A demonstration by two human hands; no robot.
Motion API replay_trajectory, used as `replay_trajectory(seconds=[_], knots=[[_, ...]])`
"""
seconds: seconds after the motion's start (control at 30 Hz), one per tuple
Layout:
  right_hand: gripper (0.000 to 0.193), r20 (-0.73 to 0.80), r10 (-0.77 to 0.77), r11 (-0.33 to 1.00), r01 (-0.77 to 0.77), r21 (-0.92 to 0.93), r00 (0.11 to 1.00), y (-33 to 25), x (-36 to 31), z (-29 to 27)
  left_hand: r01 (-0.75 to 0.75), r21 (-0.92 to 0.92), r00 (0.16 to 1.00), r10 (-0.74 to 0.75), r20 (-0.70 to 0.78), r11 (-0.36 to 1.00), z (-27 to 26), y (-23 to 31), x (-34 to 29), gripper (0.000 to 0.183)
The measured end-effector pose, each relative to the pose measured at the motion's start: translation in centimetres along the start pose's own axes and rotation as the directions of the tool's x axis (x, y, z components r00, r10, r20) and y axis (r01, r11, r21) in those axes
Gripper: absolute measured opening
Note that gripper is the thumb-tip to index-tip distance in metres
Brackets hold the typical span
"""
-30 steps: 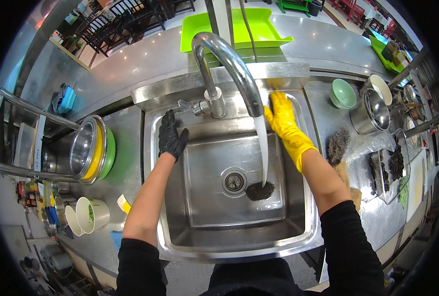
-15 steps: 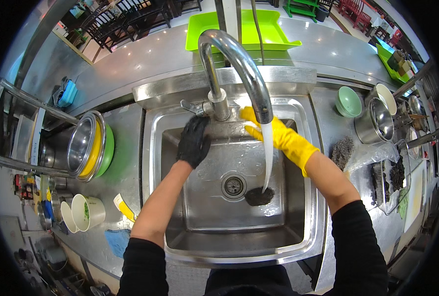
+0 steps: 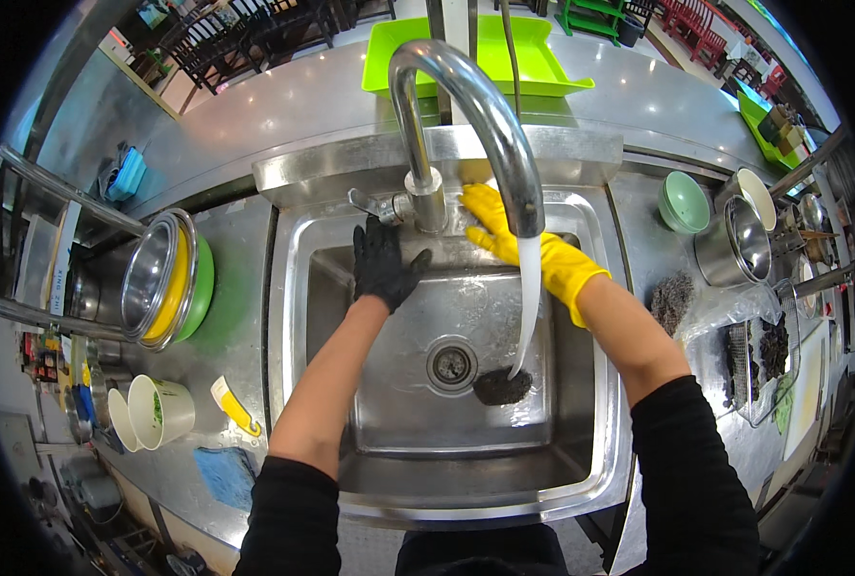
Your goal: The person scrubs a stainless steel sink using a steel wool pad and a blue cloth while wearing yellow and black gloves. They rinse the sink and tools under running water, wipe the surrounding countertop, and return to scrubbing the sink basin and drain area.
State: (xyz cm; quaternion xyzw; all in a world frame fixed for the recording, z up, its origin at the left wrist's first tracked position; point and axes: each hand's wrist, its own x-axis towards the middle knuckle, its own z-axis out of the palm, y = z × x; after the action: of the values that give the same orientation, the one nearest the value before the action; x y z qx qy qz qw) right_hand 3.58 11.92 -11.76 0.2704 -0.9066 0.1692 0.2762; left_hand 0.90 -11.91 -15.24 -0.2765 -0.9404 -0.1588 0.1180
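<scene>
My left hand (image 3: pixel 386 267), in a black glove, is over the back left of the steel sink (image 3: pixel 451 448). Its fingers are spread, their tips just below the tap's lever (image 3: pixel 366 203). A yellow rubber glove covers my right hand (image 3: pixel 569 276), which reaches to the back ledge beside the tap base with fingers stretched out. The curved spout of the tap (image 3: pixel 472 94) crosses in front of part of that glove. Water (image 3: pixel 530 305) runs from it onto a dark scrubbing pad (image 3: pixel 502 386) lying right of the drain (image 3: pixel 452 365). Neither hand holds anything visible.
Nested bowls (image 3: pixel 151 278), white tubs (image 3: pixel 163 413), a yellow-handled tool (image 3: pixel 233 407) and a blue cloth (image 3: pixel 224 476) stand left. At right are green bowls (image 3: pixel 681 202), steel pots (image 3: pixel 725 248), a steel-wool scourer (image 3: pixel 671 300) and a wire basket (image 3: pixel 761 370). A lime tray (image 3: pixel 542 72) lies behind.
My left hand has moved slightly right and down from the tap lever, its thumb spreading outward. My right hand has shifted slightly left and its fingers lie straighter. Water keeps running.
</scene>
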Motion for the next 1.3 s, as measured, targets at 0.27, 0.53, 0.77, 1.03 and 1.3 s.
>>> replay_trajectory(seconds=[0.27,0.53,0.77,1.03,1.3], knots=[[0.027,0.673,-0.347,0.879,-0.024,0.477,0.653,-5.2,-3.6,-2.7,-0.445,-0.245,0.834,0.498,0.237,0.861,-1.5,-1.7,-6.3,0.058],[0.022,0.658,0.512,0.339,-0.833,0.437,0.553,-9.2,-8.1,-4.3,-0.066,-0.66,0.987,0.148,0.069,0.749,-9.5,5.0,-5.3,0.022],[0.028,0.71,0.617,-0.275,-0.752,0.599,0.34,-16.1,-9.4,-7.1,0.186,-0.908,0.977,-0.026,0.211,-0.375,-14.3,11.6,0.5,0.031],[0.034,0.704,0.697,-0.196,-0.908,0.371,0.136,-17.8,-14.2,-4.5,0.131,-0.932,0.982,0.17,0.077,-0.337,-17.4,14.2,4.1,0.032],[0.063,0.739,0.64,0.596,-0.743,-0.306,0.209,-16.9,-18.4,0.4,0.231,-0.955,0.972,0.092,0.217,-0.187,-21.4,10.6,1.4,0.031]])
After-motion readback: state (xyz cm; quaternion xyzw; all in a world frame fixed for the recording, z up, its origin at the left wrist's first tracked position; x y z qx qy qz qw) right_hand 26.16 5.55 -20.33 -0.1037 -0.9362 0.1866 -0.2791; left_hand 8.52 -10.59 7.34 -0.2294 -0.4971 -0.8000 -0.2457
